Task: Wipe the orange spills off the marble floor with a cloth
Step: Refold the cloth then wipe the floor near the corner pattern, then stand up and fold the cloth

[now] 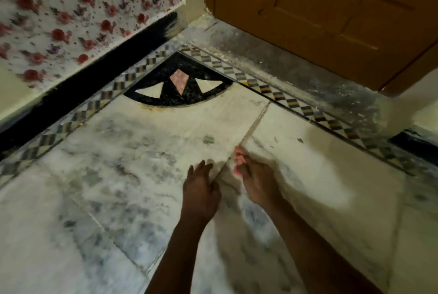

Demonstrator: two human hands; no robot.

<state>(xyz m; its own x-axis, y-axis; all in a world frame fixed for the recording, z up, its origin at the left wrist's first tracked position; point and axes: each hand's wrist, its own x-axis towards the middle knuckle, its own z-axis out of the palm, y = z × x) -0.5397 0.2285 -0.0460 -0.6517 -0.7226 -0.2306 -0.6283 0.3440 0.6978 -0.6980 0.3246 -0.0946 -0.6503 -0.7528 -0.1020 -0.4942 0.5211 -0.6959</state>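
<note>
The white, grey-veined marble floor (132,175) fills the view. A thin orange-brown stain (154,107) runs along the curved edge of a black inlay (170,101) in the corner. No cloth shows. My left hand (200,190) hovers over the floor with its fingers stretched forward and nothing in it. My right hand (253,180) is beside it, over a floor joint, blurred, with its fingers curled. Pink shows at its fingertips, and I cannot tell whether it holds anything.
A checkered tile border (284,97) frames the corner. A flowered wall (71,21) with a black skirting (83,82) stands at the left. An orange-brown wooden door (331,14) stands ajar at the back right above a dusty grey threshold (296,66).
</note>
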